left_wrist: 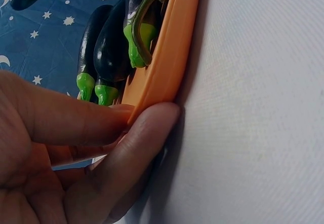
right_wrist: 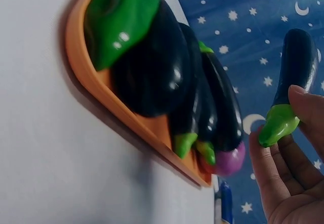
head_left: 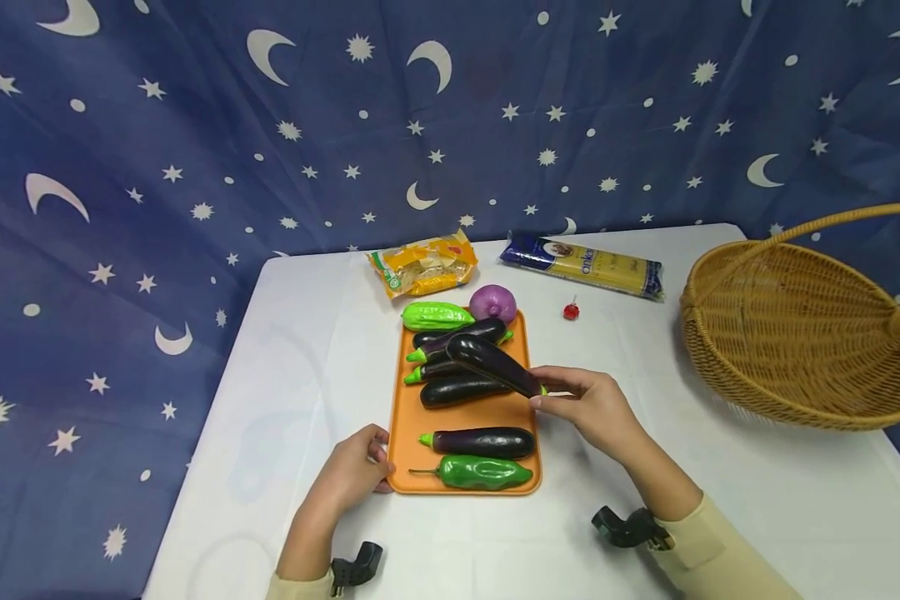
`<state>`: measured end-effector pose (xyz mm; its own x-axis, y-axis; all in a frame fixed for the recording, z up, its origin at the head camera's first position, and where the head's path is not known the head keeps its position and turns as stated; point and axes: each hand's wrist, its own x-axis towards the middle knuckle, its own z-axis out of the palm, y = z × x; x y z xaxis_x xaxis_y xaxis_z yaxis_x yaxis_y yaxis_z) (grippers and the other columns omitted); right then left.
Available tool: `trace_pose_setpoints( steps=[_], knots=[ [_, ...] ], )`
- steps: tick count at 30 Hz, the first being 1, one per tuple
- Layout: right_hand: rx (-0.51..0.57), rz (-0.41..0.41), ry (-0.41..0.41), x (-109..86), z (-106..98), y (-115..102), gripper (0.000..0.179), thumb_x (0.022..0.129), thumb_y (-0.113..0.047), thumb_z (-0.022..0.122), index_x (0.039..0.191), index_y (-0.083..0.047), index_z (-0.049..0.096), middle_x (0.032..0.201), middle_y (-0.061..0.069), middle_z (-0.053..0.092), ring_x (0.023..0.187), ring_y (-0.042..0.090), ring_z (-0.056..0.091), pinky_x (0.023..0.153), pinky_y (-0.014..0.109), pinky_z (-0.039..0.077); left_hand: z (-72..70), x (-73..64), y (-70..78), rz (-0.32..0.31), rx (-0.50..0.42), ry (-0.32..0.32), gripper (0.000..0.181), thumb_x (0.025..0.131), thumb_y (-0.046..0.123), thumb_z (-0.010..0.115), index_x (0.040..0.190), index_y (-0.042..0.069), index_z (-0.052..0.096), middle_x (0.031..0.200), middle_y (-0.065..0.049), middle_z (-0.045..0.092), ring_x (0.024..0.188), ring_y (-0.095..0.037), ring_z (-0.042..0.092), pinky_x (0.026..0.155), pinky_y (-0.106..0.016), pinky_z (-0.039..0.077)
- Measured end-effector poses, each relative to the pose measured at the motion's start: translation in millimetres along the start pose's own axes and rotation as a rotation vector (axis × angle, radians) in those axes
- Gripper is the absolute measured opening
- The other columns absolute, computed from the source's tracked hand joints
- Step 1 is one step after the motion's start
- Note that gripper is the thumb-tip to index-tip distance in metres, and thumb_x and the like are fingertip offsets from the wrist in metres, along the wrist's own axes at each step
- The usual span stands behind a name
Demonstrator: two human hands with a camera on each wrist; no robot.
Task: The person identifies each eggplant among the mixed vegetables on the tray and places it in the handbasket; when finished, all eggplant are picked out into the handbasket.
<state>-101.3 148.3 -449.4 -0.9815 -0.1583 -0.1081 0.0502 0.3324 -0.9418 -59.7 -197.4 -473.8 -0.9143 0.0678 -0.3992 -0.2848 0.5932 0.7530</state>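
Observation:
My right hand (head_left: 591, 408) pinches an eggplant (head_left: 491, 365) by its green stem end; in the right wrist view this eggplant (right_wrist: 298, 64) is raised clear of the others. Below lies an orange tray (head_left: 487, 415), its near left corner gripped between the thumb and fingers of my left hand (head_left: 354, 468). Several dark eggplants lie across the tray's middle, partly behind the held one. Another eggplant (head_left: 487, 442) sits nearer me, beside a long green pepper (head_left: 483, 472). At the tray's far end are a light green bitter melon (head_left: 437, 316) and a purple onion (head_left: 493, 303).
A wicker basket (head_left: 708, 358) with a tall handle stands on the right of the white table (head_left: 285, 350). Behind the tray lie a yellow packet (head_left: 426, 267) and a long pasta pack (head_left: 585, 265). A small red object (head_left: 571, 311) lies right of the onion.

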Motion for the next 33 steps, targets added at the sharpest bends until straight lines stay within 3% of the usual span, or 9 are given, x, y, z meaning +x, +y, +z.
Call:
trace_pose_setpoints(
  steps=[14, 20, 33],
  knots=[
    [-0.048, -0.049, 0.154, -3.4, -46.7, -10.4, 0.045, 0.085, -0.023, 0.083, 0.126, -0.01, 0.07, 0.12, 0.011, 0.07, 0.108, 0.022, 0.066, 0.08, 0.02, 0.059, 0.0, 1.1, -2.3, -0.002, 0.014, -0.004, 0.034, 0.088, -0.006, 0.07, 0.118, -0.003, 0.056, 0.086, -0.009, 0.056, 0.059, -0.017, 0.066, 0.053, -0.032, 0.06],
    [-0.054, -0.073, 0.186, -3.2, -58.9, -9.1, 0.044, 0.086, -0.022, 0.083, 0.126, -0.009, 0.07, 0.119, 0.012, 0.07, 0.105, 0.013, 0.066, 0.079, 0.019, 0.059, 0.8, 3.0, -2.6, 0.0, 0.03, -0.006, 0.035, 0.088, -0.005, 0.07, 0.119, -0.004, 0.056, 0.086, -0.009, 0.056, 0.059, -0.016, 0.066, 0.053, -0.031, 0.06],
    [-0.055, -0.07, 0.236, -7.4, -79.6, -12.8, 0.045, 0.085, -0.022, 0.084, 0.125, -0.007, 0.07, 0.119, 0.013, 0.07, 0.106, 0.012, 0.067, 0.081, 0.018, 0.058, 0.9, 2.6, 0.3, -0.014, 0.053, -0.013, 0.033, 0.086, -0.007, 0.07, 0.116, -0.003, 0.056, 0.084, -0.009, 0.055, 0.058, -0.017, 0.064, 0.051, -0.031, 0.06]
  ],
)
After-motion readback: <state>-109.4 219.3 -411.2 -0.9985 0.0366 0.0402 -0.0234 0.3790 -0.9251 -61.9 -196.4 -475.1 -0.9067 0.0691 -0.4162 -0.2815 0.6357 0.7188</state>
